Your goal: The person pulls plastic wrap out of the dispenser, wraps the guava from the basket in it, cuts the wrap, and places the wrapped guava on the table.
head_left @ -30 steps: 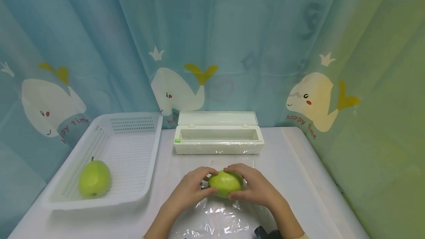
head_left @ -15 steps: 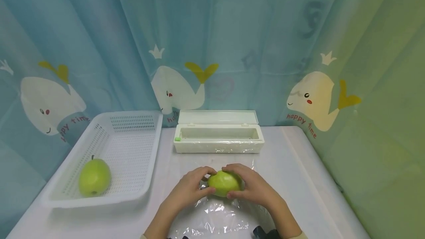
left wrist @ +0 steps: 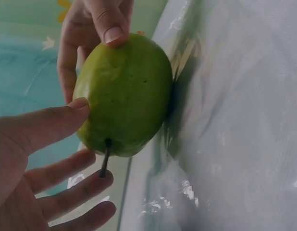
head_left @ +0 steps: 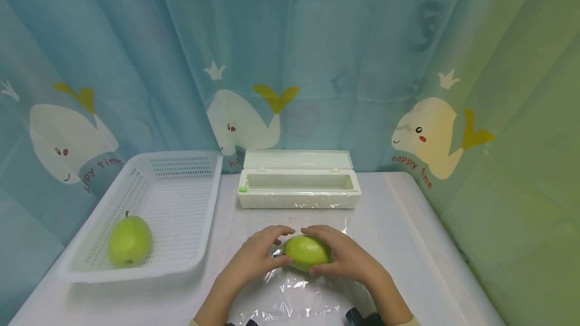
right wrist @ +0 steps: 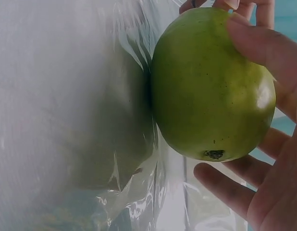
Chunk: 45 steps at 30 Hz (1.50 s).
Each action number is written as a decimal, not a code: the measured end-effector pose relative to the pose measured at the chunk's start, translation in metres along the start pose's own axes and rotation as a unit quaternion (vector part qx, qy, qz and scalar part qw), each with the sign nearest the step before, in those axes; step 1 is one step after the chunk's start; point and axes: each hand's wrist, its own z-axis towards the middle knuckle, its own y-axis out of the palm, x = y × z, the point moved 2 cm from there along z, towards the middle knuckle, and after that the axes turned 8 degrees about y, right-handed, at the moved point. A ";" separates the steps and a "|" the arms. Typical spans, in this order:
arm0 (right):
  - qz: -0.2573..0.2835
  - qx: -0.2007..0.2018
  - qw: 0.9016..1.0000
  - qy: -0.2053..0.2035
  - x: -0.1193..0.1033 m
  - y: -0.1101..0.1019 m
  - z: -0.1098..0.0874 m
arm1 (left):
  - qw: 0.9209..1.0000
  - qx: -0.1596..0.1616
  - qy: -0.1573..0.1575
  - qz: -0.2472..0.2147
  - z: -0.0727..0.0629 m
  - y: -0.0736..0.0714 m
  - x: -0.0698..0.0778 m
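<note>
Pear (head_left: 307, 253) lying on plastic film (head_left: 294, 297) at six o'clock from white box (head_left: 299, 200), between wide-spread fingers of left hand (head_left: 259, 251) and right hand (head_left: 344, 255), likely to roll toward twelve if released unevenly.

Seemingly beige sleeves (head_left: 410, 321), dark wrist cameras (head_left: 360, 318).

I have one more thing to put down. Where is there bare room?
Bare table right of the white box and right hand, up to the curtain; a narrower patch between the basket and left hand. Crowded: the middle, where both hands are at the green pear over clear film.
</note>
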 end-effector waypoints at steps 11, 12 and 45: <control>0.016 -0.020 1.000 -0.017 -0.001 0.003 0.000 | 1.000 0.025 -0.011 0.000 -0.005 -0.014 0.003; 0.013 -0.020 1.000 -0.020 -0.001 0.003 0.000 | 1.000 0.025 -0.010 -0.001 -0.005 -0.015 0.003; 0.006 0.020 1.000 -0.002 0.004 0.004 0.005 | 0.999 -0.001 0.005 0.045 0.001 0.005 -0.002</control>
